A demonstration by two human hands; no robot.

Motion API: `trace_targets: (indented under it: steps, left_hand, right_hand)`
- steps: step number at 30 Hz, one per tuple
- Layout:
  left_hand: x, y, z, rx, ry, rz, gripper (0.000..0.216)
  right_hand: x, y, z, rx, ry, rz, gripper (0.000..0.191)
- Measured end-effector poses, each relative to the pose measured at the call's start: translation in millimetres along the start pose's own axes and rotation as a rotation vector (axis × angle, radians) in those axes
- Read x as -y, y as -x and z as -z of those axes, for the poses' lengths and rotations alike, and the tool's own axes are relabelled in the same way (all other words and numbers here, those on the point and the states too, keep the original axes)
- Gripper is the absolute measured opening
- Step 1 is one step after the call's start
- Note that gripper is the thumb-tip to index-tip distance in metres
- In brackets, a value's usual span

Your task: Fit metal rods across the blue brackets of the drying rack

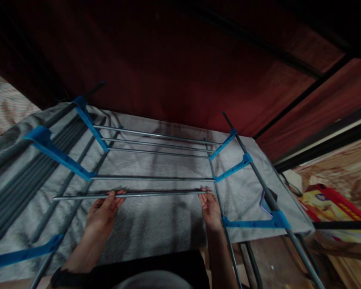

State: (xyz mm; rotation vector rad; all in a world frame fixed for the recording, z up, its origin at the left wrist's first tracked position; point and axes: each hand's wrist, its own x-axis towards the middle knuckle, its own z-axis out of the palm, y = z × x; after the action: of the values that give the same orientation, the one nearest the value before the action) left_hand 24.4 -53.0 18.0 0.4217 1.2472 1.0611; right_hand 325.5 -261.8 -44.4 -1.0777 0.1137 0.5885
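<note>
My left hand (pixel 104 210) grips a thin grey metal rod (pixel 159 194) near its left part, fingers closed round it. At the rod's right end, my right hand (pixel 210 204) pinches it between thumb and fingers. The rod lies crosswise in front of me, its left end crossing over the rack's left poles. Around it stands a rack of grey poles with blue plastic brackets, such as the left bracket (pixel 61 158) and the right bracket (pixel 232 168). Another crossbar (pixel 153 178) joins these two brackets just beyond my hands, with several more farther back.
A grey cloth (pixel 174 224) covers the surface under the rack. Several loose grey tubes (pixel 39 180) lie together at left. A dark flat object (pixel 267 200) rests by the right pole. A red and yellow box (pixel 333 208) stands at right. A dark red panel (pixel 168 72) rises behind.
</note>
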Motion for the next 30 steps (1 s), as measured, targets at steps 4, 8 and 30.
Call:
trace_targets:
  steps: [4,8,30]
  left_hand:
    - [2,2,-2,0.037,-0.012,0.038,0.029]
    - [10,4,-5,0.075,-0.012,0.062,0.025]
    - [26,2,-10,0.077,-0.196,0.093,0.022]
  right_hand:
    - [-3,0,0,-0.014,-0.023,0.026,0.022]
    - [-4,1,0,0.001,-0.028,0.033,0.027]
    - [-3,-2,0,0.046,-0.042,0.003,0.028]
